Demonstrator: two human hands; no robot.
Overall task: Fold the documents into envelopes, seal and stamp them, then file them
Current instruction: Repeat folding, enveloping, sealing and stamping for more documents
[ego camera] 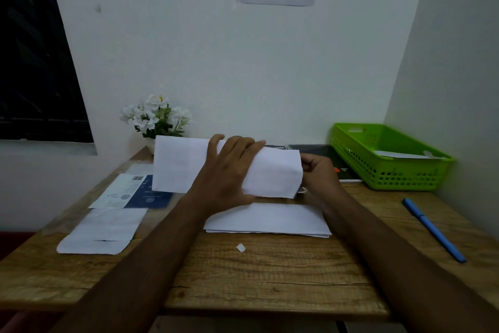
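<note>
A white sheet of paper (178,165), bent over into a loose fold, is held above the wooden desk (270,273). My left hand (229,170) grips it across the middle, fingers over the top edge. My right hand (321,170) pinches its right end, partly hidden behind the paper. Below them lies a stack of white documents (270,220). White envelopes (100,232) lie at the left of the desk, with a small white paper scrap (240,247) at the centre.
A green plastic basket (388,154) with an envelope inside stands at the back right. A blue pen (432,228) lies on the right. A blue-and-white packet (135,192) sits left, white flowers (156,116) behind it, and a dark book (337,162) by the basket.
</note>
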